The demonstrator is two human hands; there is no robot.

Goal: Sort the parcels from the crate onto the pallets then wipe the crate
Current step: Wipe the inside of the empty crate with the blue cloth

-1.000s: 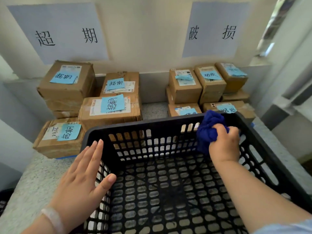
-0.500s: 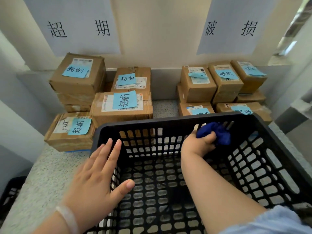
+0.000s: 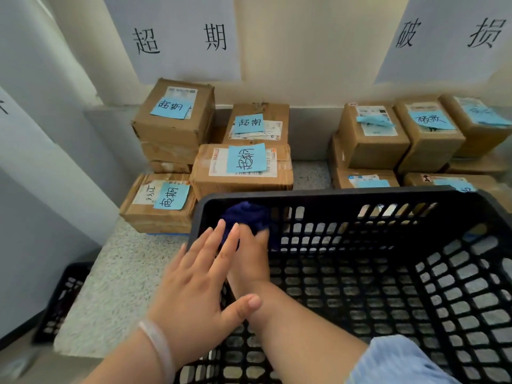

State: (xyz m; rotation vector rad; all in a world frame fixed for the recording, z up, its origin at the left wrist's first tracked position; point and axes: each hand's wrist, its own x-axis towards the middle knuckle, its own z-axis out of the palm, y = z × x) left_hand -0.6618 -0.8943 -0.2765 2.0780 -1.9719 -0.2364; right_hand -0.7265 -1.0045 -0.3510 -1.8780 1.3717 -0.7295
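In the head view, our right hand (image 3: 250,253) grips a crumpled blue cloth (image 3: 246,217) inside the black lattice plastic crate (image 3: 360,194), at its 10 o'clock corner. Our left hand (image 3: 199,289) lies flat, fingers spread, on the rim. Cardboard parcels (image 3: 243,167) sit at 12 o'clock.

Speckled floor (image 3: 124,275) under black crate (image 3: 346,198), two clusters of labelled cardboard parcels (image 3: 243,170), perhaps on pallets.

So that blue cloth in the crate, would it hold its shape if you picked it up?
Probably not. The blue cloth is bunched into soft folds under the right hand, so it likely flops. It looks light, and should drag rather than slide on the crate wall's holes.
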